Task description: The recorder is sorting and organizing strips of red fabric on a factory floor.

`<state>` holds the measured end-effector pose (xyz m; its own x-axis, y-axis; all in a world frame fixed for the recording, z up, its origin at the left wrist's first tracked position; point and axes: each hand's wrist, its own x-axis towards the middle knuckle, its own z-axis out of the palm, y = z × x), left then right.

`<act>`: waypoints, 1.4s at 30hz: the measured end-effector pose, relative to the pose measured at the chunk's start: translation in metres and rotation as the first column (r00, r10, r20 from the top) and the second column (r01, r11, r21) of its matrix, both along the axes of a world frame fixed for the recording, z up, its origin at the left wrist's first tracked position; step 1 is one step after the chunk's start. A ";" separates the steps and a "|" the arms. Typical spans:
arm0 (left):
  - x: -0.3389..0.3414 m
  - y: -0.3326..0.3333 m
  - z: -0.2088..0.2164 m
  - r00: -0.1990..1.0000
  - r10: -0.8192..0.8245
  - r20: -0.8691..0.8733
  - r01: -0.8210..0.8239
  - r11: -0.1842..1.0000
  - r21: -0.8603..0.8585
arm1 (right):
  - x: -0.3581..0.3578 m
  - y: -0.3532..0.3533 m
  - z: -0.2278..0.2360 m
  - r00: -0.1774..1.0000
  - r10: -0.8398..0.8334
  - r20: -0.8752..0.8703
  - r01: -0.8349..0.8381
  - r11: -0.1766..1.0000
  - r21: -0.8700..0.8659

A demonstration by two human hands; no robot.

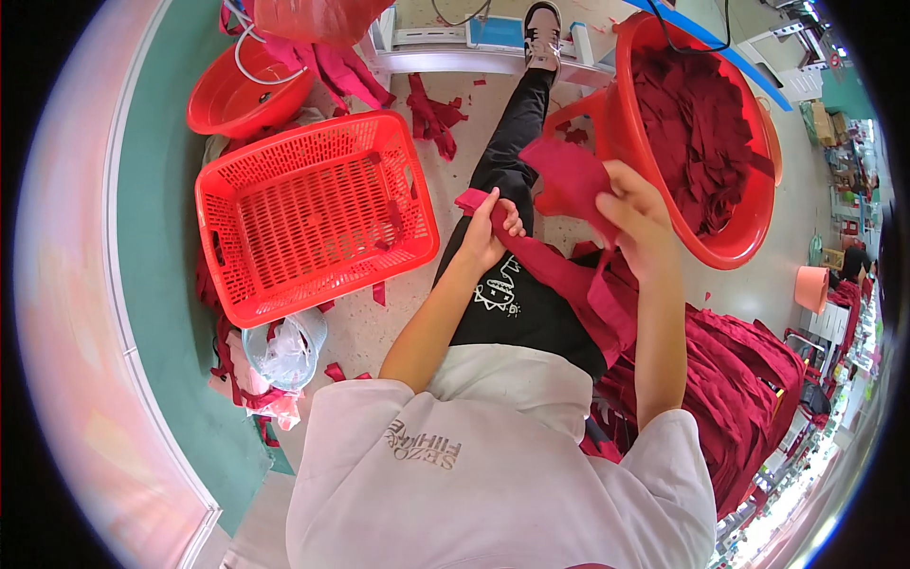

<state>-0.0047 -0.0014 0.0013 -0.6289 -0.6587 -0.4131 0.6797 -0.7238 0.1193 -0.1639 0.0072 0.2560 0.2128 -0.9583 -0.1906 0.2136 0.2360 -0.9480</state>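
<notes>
My left hand (490,229) is closed around a long strip of dark red cloth (550,270), whose short end pokes out past the thumb. From there the strip runs across my lap toward the right. My right hand (633,213) is raised and pinches a red fabric piece (569,175), which looks blurred by motion. Below that hand, more of the red cloth hangs in a loop over my thigh. Whether both hands hold the same length of cloth, I cannot tell.
A red plastic basket (318,302) stands at the left, holding a few scraps. Behind it is a red basin (213,100). At the right, a large red tub (654,204) is full of cut pieces. A heap of red strips (730,389) lies beside me. A lined bin (308,356) stands near the wall.
</notes>
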 end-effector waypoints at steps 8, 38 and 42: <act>0.005 -0.001 0.005 0.996 0.083 0.045 -0.087 0.992 0.088 | -0.034 0.077 -0.010 0.988 0.121 -0.094 -0.087 0.949 0.304; 0.014 0.001 0.008 0.971 0.228 0.074 -0.238 0.953 0.188 | -0.160 0.204 -0.105 0.837 -0.222 -0.501 0.467 0.768 0.439; 0.013 -0.003 -0.003 0.978 0.208 0.019 -0.208 0.960 0.190 | -0.165 0.225 -0.085 0.930 0.087 -0.357 0.212 0.668 0.714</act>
<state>0.0083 -0.0043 -0.0013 -0.4870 -0.6844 -0.5427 0.8176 -0.5758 -0.0075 -0.3287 0.2325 0.1708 -0.0627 -0.4804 -0.8748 -0.0363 0.8771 -0.4790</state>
